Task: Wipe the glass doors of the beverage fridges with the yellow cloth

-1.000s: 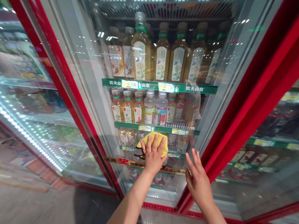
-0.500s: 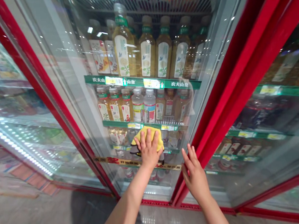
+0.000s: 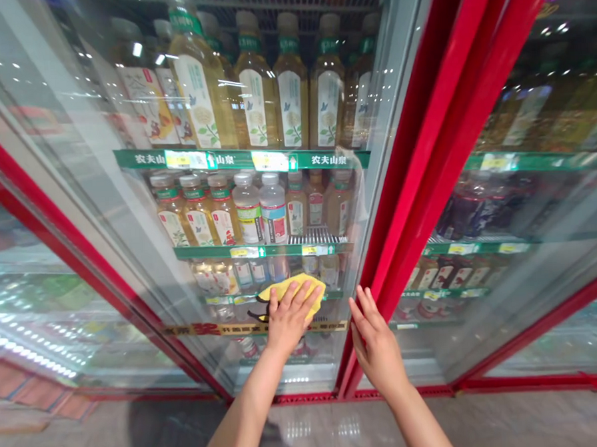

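Observation:
My left hand [image 3: 289, 317] presses a yellow cloth [image 3: 311, 301] with dark edges flat against the glass door [image 3: 305, 356] of a drinks cooler. Its fingers lie extended over the cloth, pointing up and to the right. Behind them runs a gold printed strip [image 3: 234, 329], partly covered by the hand and cloth. My right hand [image 3: 378, 346] holds nothing, and its fingers are stretched upward by the red door frame [image 3: 403, 218]. Whether its fingertips touch the frame, I cannot tell.
Behind the glass, bottled drinks [image 3: 289, 104] stand on shelves with green label rails [image 3: 335, 159]. A second cooler door [image 3: 514, 319] is on the right, and lit shelves [image 3: 28, 324] lie to the left. Grey floor [image 3: 154, 431] runs along the coolers' base.
My left hand and the cloth have slid slightly down and right across the glass, and the fingers now tilt more to the right. The right hand stays by the frame. The view has shifted.

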A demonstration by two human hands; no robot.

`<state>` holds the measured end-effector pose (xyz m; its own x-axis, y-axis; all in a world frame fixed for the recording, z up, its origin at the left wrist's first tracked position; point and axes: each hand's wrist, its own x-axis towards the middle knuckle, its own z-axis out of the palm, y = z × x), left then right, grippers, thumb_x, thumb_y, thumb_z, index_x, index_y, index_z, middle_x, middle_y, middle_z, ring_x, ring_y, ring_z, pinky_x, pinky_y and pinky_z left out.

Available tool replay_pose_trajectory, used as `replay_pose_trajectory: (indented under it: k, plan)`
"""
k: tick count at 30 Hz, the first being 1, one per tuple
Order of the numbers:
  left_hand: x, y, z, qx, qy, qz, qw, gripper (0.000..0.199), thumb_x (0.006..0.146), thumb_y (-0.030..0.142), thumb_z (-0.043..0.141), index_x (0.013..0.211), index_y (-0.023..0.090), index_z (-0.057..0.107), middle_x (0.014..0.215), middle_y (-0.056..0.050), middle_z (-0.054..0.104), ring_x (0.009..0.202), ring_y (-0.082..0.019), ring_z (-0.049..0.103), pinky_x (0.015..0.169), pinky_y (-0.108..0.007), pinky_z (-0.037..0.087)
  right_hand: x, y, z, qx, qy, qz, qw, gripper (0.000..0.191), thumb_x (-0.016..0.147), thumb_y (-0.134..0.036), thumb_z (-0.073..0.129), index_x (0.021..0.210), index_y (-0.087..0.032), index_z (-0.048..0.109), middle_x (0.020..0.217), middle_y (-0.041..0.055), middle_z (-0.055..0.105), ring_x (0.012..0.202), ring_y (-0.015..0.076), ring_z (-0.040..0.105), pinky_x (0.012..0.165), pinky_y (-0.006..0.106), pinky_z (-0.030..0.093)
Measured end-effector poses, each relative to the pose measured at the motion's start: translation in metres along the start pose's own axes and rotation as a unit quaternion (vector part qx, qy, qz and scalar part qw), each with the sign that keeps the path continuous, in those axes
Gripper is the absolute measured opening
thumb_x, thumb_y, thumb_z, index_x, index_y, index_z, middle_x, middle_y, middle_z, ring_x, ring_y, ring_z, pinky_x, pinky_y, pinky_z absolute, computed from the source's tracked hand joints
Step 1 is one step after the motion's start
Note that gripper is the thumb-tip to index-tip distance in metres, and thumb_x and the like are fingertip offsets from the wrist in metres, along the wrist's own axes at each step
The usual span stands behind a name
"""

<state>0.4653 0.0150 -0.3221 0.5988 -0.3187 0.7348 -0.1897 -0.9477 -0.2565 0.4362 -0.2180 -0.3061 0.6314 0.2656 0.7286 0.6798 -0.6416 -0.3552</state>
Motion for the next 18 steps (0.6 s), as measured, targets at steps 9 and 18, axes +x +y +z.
replay_pose_trajectory:
  k: [9, 18]
  plan:
    - [0.059, 0.049, -0.003, -0.019, 0.054, 0.009, 0.998, 0.087, 0.079, 0.034, 0.079, 0.156, 0.039, 0.038, 0.165, 0.001, 0.035, 0.16, -0.025, -0.005, 0.126, -0.059, -0.013, -0.004, 0.004, -0.011, 0.004, 0.025, 0.013, 1.0, 0.078, 0.094, -0.001, 0.041, 0.162, -0.035, 0.022, 0.166, 0.0085, 0.033, 0.153, 0.0262, 0.031, 0.113, 0.051, 0.05]
    - [0.029, 0.019, 0.0, -0.029, 0.026, 0.092, 0.995, 0.087, 0.081, 0.026, 0.076, 0.156, 0.043, 0.034, 0.165, 0.007, 0.035, 0.159, -0.015, -0.007, 0.128, -0.049, -0.014, -0.011, 0.009, -0.013, 0.004, 0.029, 0.023, 0.999, 0.074, 0.094, -0.002, 0.043, 0.16, -0.031, 0.03, 0.164, 0.0099, 0.037, 0.154, 0.0257, 0.029, 0.114, 0.05, 0.049]
